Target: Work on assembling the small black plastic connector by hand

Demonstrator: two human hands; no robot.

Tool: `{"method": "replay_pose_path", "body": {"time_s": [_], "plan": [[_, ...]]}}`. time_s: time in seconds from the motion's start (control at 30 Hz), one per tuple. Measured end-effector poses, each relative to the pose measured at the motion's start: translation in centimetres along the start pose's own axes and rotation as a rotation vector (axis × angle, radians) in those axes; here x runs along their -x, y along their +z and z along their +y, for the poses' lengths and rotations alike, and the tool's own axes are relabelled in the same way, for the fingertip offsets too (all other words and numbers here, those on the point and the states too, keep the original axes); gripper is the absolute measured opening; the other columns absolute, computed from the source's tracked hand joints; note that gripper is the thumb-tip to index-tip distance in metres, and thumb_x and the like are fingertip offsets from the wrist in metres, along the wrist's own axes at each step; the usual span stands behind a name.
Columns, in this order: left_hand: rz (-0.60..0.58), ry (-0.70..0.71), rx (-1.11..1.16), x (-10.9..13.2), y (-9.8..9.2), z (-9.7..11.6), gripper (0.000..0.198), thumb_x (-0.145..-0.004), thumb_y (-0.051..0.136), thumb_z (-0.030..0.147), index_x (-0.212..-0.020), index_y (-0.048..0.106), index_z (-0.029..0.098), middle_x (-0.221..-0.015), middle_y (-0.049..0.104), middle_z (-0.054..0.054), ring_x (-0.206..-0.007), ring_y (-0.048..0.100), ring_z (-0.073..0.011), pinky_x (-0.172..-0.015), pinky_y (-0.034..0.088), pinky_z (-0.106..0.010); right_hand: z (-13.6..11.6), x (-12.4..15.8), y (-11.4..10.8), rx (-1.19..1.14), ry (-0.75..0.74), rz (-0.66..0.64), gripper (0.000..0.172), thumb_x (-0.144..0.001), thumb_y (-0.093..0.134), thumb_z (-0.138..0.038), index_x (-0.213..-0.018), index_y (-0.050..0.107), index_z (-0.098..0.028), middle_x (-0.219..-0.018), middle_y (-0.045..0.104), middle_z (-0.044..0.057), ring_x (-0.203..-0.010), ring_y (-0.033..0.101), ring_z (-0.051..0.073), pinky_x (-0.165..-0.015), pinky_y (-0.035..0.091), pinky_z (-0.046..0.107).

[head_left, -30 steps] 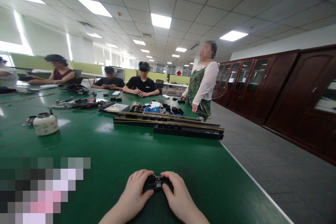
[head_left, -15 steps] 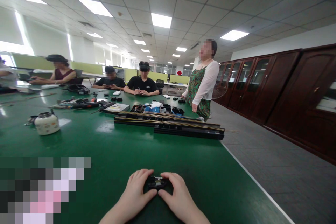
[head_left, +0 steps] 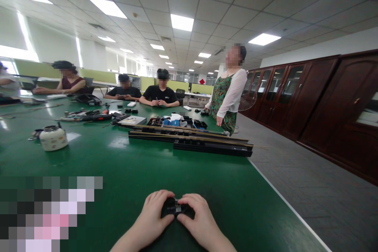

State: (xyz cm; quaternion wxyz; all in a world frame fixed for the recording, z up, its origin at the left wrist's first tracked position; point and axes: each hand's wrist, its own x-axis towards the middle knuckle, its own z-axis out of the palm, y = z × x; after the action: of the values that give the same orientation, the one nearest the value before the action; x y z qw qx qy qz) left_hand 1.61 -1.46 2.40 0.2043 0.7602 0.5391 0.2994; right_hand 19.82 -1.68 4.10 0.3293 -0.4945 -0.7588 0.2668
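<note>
A small black part with a metallic middle [head_left: 177, 207] is held low over the green table [head_left: 141, 181], near its front edge; its exact kind is too small to make out. From the left, my left hand [head_left: 155, 214] curls its fingers and thumb round one end. My right hand [head_left: 198, 214] grips the opposite end in the same way. The fingertips of both hands come close together above and below the part, and they hide much of its two sides.
Long black rails with thin brass-coloured rods [head_left: 212, 147] lie across the table ahead. A white jar [head_left: 53, 138] stands at left. Tools [head_left: 96, 118] and small parts lie farther back. Several people sit round the table; one person [head_left: 228, 90] stands at its right edge.
The fingertips of my two hands have drawn slightly closer over the black part, and its metallic middle looks turned a little. Little else differs.
</note>
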Motion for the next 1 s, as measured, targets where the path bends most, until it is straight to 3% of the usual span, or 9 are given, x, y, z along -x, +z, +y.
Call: {"method": "replay_pose_path", "body": {"time_s": [0.1,0.33,0.67,1.0], "plan": [[0.014,-0.028,0.011,0.00,0.12,-0.05,0.045,-0.061,0.060,0.016,-0.104,0.054,0.025,-0.108,0.061,-0.004,-0.107,0.050,-0.0244,-0.095,0.035,-0.040,0.18,-0.06,0.20,0.021,0.016,0.001,0.025,-0.064,0.065,-0.022,-0.088,0.067,-0.028,-0.100,0.065,0.002,-0.103,0.053,0.022,-0.093,0.035,0.036],[0.004,-0.046,0.024,-0.20,-0.13,0.31,0.032,-0.064,0.060,0.019,-0.096,0.057,0.024,-0.101,0.064,-0.003,-0.101,0.053,-0.0234,-0.092,0.037,-0.039,-0.08,0.02,0.15,0.053,0.003,-0.005,0.021,-0.065,0.064,-0.020,-0.085,0.067,-0.028,-0.097,0.066,0.001,-0.102,0.053,0.021,-0.093,0.034,0.035],[-0.003,-0.036,0.009,-0.07,-0.07,0.15,0.034,-0.065,0.059,0.019,-0.098,0.057,0.025,-0.102,0.064,-0.003,-0.102,0.052,-0.0236,-0.093,0.036,-0.039,-0.33,0.11,-0.05,0.063,0.013,-0.034,0.019,-0.069,0.062,-0.023,-0.087,0.065,-0.029,-0.097,0.065,-0.001,-0.101,0.053,0.020,-0.093,0.033,0.034],[0.002,-0.039,0.020,-0.11,-0.14,0.16,0.035,-0.064,0.059,0.018,-0.098,0.058,0.025,-0.102,0.063,-0.003,-0.102,0.052,-0.0238,-0.093,0.036,-0.039,0.40,-0.33,-0.30,-0.236,0.110,0.069,0.020,-0.069,0.059,-0.022,-0.089,0.064,-0.023,-0.102,0.064,0.003,-0.102,0.055,0.022,-0.094,0.037,0.036]]}}
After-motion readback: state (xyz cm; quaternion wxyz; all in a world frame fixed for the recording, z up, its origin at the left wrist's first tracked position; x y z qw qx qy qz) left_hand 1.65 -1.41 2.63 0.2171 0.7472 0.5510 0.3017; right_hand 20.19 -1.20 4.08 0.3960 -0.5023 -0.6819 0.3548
